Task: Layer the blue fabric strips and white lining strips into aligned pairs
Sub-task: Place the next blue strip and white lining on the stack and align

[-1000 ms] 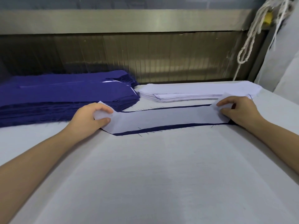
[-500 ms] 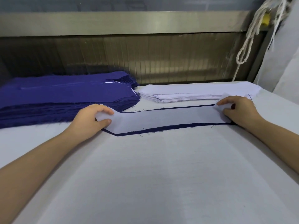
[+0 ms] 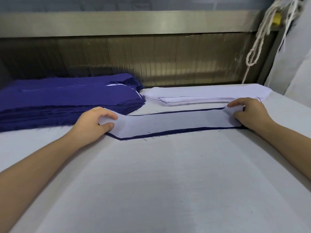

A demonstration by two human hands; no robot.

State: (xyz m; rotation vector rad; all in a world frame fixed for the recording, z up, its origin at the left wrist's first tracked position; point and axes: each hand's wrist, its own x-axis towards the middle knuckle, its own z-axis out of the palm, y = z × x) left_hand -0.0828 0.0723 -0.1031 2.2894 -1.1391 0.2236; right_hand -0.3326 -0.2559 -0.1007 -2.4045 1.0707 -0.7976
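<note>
A white lining strip [image 3: 171, 121] lies on top of a blue fabric strip [image 3: 168, 132], whose dark edge shows along the near and far sides. My left hand [image 3: 94, 121] pinches the left end of the white strip between thumb and fingers. At the other end, my right hand [image 3: 249, 113] pinches the strip's right end. A thick stack of blue strips [image 3: 67, 101] sits at the left. A lower stack of white lining strips [image 3: 202, 96] lies behind the pair.
The work goes on over a wide white padded table [image 3: 159, 182]. A metal machine housing with a ribbed curtain [image 3: 151, 61] runs along the back. White cords [image 3: 259, 41] hang at the upper right, beside white cloth [image 3: 296, 64].
The white strip has slid slightly on the blue one, so the blue margin along the near edge looks more even. Both hands stay at the strip's ends.
</note>
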